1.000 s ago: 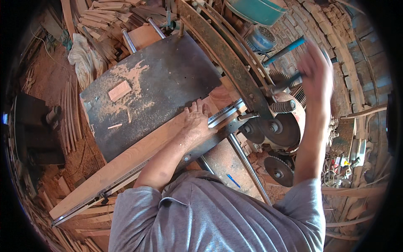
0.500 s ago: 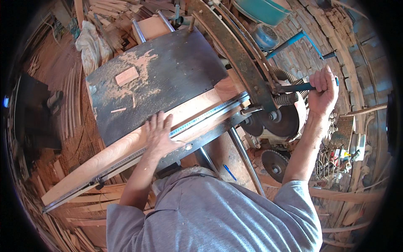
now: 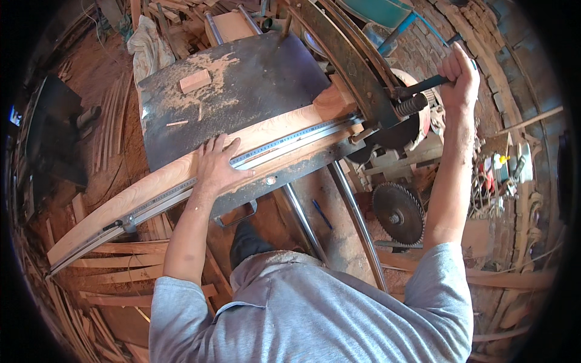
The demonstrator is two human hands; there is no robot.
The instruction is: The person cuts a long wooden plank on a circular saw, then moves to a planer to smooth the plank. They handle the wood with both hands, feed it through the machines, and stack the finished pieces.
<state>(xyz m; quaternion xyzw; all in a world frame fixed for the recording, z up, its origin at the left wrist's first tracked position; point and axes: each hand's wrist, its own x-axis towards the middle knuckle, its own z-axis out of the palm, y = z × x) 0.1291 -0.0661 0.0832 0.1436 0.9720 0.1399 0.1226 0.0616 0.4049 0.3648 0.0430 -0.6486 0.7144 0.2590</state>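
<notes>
Crosscut in hand: our left hand (image 3: pixel 215 164) lies flat, open, pinning plank (image 3: pixel 181 175); right hand (image 3: pixel 461 75), at 2 o'clock, fully clenches saw lever (image 3: pixel 423 86). Next calls for steady pull.

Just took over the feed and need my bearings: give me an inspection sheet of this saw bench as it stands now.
Surface: dark metal saw table, patches of sawdust.
Job's things: long plank along the metal fence rail; saw lever.
Clutter: small wood block, spare saw blade, blue pen.
Hands: left hand flat on the plank; right hand gripping the lever.
Cables: nothing seen.
Surroundings: wood offcuts on the floor.
</notes>
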